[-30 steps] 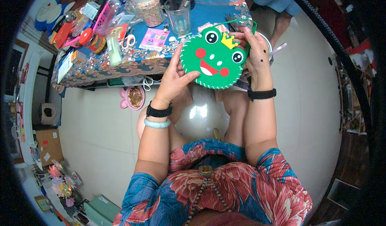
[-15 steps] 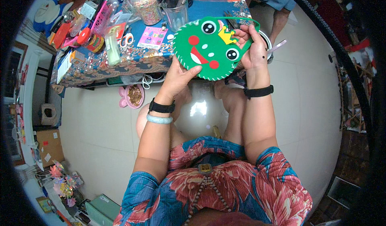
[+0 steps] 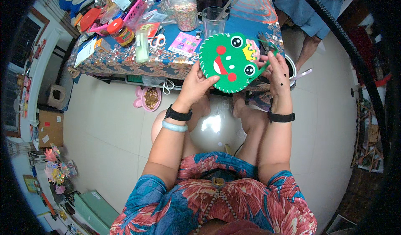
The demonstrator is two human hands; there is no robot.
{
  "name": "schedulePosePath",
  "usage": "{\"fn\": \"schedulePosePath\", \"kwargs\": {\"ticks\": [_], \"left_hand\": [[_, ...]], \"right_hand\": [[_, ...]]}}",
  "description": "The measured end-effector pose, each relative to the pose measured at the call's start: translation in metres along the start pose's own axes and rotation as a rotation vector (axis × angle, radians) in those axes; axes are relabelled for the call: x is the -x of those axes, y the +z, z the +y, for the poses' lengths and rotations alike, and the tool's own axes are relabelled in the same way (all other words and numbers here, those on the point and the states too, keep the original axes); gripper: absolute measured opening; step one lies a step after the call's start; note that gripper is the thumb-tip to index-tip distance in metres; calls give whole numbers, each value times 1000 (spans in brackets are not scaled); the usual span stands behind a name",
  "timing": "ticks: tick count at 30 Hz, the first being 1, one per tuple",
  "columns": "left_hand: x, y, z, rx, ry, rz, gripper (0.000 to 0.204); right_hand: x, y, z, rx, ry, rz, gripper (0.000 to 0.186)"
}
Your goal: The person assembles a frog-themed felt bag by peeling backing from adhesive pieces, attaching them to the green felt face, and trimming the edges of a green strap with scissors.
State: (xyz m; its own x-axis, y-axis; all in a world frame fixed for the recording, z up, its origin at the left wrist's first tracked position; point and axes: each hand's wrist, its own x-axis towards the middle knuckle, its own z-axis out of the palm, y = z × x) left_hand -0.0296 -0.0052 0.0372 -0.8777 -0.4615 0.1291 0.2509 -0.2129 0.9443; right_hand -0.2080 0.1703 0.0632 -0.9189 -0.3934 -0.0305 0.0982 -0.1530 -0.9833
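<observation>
A round green felt frog bag [image 3: 229, 68] is held up before the table's front edge. It has white stitching round its rim, big eyes, red cheeks, a red mouth and a yellow crown. My left hand [image 3: 199, 84] grips its lower left edge, thumb on the front and the other fingers behind. At the right, my right hand [image 3: 277, 74] has bent fingers round the bag's green strap [image 3: 272, 50], beside the frog's eye. The fingertips are partly hidden by the strap and the bag's edge.
A cloth-covered table [image 3: 163, 66] carries scissors [image 3: 157, 40], a pink card [image 3: 184, 44], a clear cup [image 3: 214, 22], a jar of colourful bits [image 3: 184, 11] and a red-lidded jar [image 3: 121, 32]. On the floor sits a pink bowl [image 3: 150, 99]. Another person's leg [image 3: 310, 49] shows at the right.
The view has shifted, so the table and bag appear further right and lower. My right hand has drawn slightly away from the bag's face, its fingers now at the strap. My left hand keeps its grip.
</observation>
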Motion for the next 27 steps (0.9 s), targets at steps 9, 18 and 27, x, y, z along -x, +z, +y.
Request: {"fn": "schedulePosePath", "kwargs": {"ticks": [9,18,27], "left_hand": [[2,4,2,-11,-85,12,53],[1,2,-5,-40,27,-16,61],[11,-8,-5,-671,-81,34,61]], "right_hand": [[31,32,-28,72,54,-396,50],[31,34,-24,96,97,-351,44],[4,-2,-25,133,29,46,35]]}}
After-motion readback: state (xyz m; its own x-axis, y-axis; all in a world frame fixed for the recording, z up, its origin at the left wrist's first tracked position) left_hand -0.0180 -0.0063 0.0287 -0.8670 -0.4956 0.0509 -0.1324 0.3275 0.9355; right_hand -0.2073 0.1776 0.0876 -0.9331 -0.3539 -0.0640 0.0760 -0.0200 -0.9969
